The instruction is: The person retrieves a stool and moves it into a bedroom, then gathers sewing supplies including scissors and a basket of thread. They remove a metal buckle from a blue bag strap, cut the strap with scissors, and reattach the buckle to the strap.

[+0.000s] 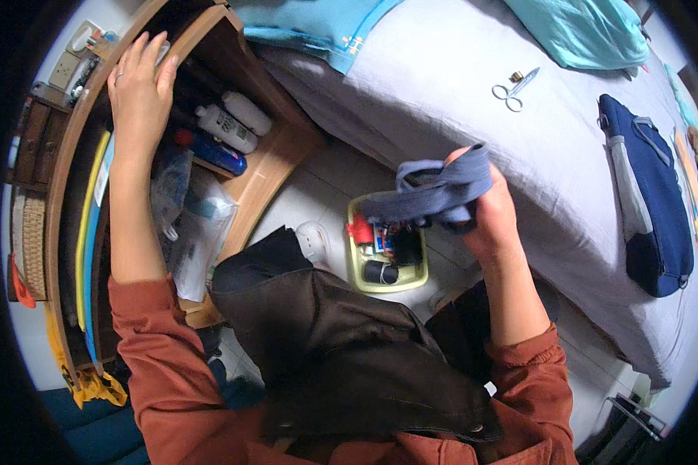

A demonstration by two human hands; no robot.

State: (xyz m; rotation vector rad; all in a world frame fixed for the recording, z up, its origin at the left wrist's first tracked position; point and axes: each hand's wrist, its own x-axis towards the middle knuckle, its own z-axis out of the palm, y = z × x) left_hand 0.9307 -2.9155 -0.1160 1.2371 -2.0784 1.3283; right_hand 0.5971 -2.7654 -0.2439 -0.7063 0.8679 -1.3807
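My right hand (492, 209) grips a folded bundle of grey-blue fabric strap (442, 182), with loops of it sticking out to the left. Below the bundle, a light green plastic basket (354, 267) stands on the floor, holding a red item, small packets and a black thread spool (380, 273). At the upper left my left hand (139, 85) rests on the top of a wooden shelf unit (85, 116), its fingers stretched out. Something pale shows beside the fingertips, too covered to name. Dark brown cloth (341, 349) lies over my lap.
White bottles (226, 129) and a blue bottle (213, 153) lie in the shelf, near plastic bags (202, 232). On the bed (457, 101) at right are scissors (514, 91), a small brass-coloured piece (516, 77), a navy bag (650, 194) and turquoise cloth (582, 31).
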